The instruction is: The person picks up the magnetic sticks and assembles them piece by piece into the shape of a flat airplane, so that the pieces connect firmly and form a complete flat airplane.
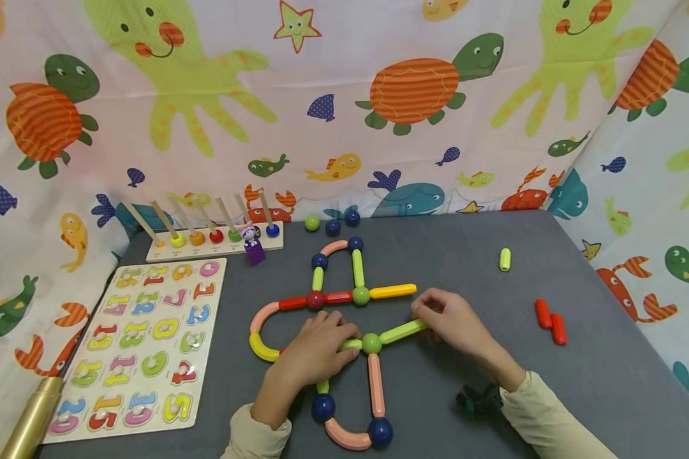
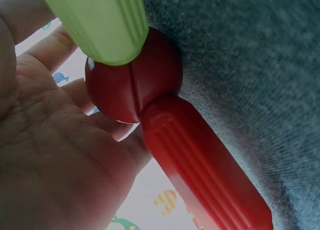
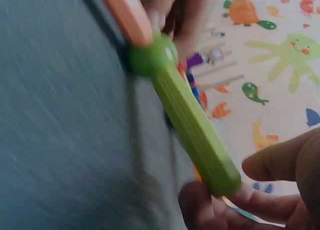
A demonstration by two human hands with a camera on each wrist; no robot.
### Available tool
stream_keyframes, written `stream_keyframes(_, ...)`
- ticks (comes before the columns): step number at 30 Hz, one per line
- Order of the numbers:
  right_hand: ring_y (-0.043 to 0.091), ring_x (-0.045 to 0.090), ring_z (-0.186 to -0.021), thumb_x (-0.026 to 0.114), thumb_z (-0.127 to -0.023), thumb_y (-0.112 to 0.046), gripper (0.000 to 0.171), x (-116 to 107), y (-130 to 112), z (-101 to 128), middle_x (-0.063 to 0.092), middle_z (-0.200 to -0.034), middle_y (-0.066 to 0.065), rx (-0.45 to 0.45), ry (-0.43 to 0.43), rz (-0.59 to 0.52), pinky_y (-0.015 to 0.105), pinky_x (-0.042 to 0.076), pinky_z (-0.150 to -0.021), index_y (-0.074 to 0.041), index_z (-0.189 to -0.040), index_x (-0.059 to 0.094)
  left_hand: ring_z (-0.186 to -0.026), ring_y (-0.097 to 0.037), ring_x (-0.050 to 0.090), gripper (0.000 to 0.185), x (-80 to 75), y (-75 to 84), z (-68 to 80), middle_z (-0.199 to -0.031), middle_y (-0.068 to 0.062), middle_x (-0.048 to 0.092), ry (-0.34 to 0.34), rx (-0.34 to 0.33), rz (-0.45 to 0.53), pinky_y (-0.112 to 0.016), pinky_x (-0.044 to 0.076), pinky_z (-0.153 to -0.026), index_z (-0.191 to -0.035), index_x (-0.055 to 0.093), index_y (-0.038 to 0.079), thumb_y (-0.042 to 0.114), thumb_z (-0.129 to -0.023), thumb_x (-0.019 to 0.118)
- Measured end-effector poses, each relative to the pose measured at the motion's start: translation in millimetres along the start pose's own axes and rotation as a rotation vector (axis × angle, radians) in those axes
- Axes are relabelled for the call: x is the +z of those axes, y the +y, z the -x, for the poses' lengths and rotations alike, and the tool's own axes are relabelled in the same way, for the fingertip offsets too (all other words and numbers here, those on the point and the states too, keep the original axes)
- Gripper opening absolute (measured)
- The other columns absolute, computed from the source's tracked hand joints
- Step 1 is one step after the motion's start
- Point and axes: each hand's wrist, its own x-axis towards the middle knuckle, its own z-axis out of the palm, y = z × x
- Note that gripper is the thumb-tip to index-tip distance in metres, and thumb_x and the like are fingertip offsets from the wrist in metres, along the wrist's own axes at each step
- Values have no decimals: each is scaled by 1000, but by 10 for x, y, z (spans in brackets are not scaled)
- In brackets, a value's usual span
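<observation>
Magnetic sticks and balls are joined into a figure on the dark table. My left hand [image 1: 318,347] lies over its lower part, thumb and forefinger around a short light green stick [image 1: 351,344] beside the green ball [image 1: 371,343]. Under its palm are a red ball [image 2: 135,79] and a red stick [image 2: 205,165]. My right hand [image 1: 450,319] pinches the free end of a longer light green stick [image 1: 403,331], whose other end touches the green ball. A salmon stick [image 1: 376,386] runs from that ball to a dark blue ball [image 1: 381,431]. Above, a yellow stick [image 1: 393,291] juts right.
A number puzzle board [image 1: 203,382] lies at left, with a peg stand [image 1: 218,247] and small figurine [image 1: 252,247] behind it. Loose balls [image 1: 333,227] are at the back. Red sticks [image 1: 551,322] and a green stick [image 1: 504,259] lie at right. A dark object [image 1: 476,400] is near the right wrist.
</observation>
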Motion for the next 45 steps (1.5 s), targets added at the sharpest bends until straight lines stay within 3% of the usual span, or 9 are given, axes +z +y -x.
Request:
stream_keyframes(4, 20, 56, -67, 62, -109, -18, 20, -30, -147, -257, 65, -81, 3, -88, 180, 218, 35, 47, -62, -3, -105, 74, -103, -22, 48, 21, -18, -28, 18, -111, 0, 59, 1, -7, -2, -46, 42, -93, -124, 76, 18, 26, -105, 73)
stream_keyframes(7, 22, 54, -66, 60, -109, -18, 21, -42, -274, -545, 62, -79, 4, -133, 189, 274, 39, 46, -64, -4, -103, 74, -102, -22, 48, 21, -21, -44, 29, -110, 1, 59, -2, -6, 4, -46, 43, -93, -124, 76, 18, 26, -104, 73)
stream_keyframes(16, 33, 65, -104, 56, -109, -17, 30, 126, -537, -1622, 71, -118, 18, -171, -84, 359, 50, 54, -91, 3, -126, 71, -102, -20, 49, 22, 16, -24, 18, -111, 2, 60, -21, -2, -8, -43, 43, -92, -124, 76, 21, 29, -104, 73)
stream_keyframes(24, 50, 38, -149, 51, -110, -12, 42, 442, -551, -2126, 38, -164, 29, -267, -310, 612, 65, 30, -120, -1, -150, 60, -98, -17, 47, 21, 22, 14, 10, -107, 5, 58, -11, 29, -31, -39, 42, -90, -123, 76, 23, 31, -104, 74)
stream_keyframes(28, 46, 44, -147, 53, -110, -11, 37, 576, -578, -2185, 49, -158, 25, -245, -317, 697, 59, 36, -118, 0, -144, 66, -99, -17, 47, 21, -3, 1, 11, -108, 5, 58, -4, 37, -30, -38, 41, -90, -123, 76, 23, 31, -103, 75)
stream_keyframes(33, 34, 63, -103, 56, -106, 1, 32, 565, -628, -2197, 69, -133, 23, -242, -218, 602, 44, 52, -86, 6, -135, 70, -99, -17, 47, 21, -45, -62, 38, -109, 4, 58, 6, 24, -20, -39, 41, -89, -123, 76, 23, 30, -104, 74)
stream_keyframes(35, 32, 62, -91, 56, -106, 2, 32, 444, -585, -2130, 69, -132, 23, -247, -159, 553, 43, 51, -79, 6, -135, 69, -100, -18, 47, 22, -48, -44, 35, -110, 4, 59, 2, 18, -16, -39, 42, -90, -124, 76, 22, 30, -104, 74)
stream_keyframes(40, 33, 65, -97, 58, -109, -7, 30, 54, -421, -1793, 69, -132, 21, -241, -7, 417, 49, 53, -85, 3, -135, 69, -109, -22, 52, 28, -79, 75, 57, -118, 1, 61, -28, -39, -32, -46, 45, -98, -129, 74, 20, 33, -104, 73)
stream_keyframes(45, 32, 71, -89, 59, -112, -17, 32, -346, -97, -1241, 73, -121, 19, -136, 28, 323, 46, 57, -79, 2, -135, 70, -113, -23, 56, 38, -156, 292, 58, -122, -2, 64, -51, -50, -76, -50, 46, -104, -136, 70, 17, 39, -105, 71)
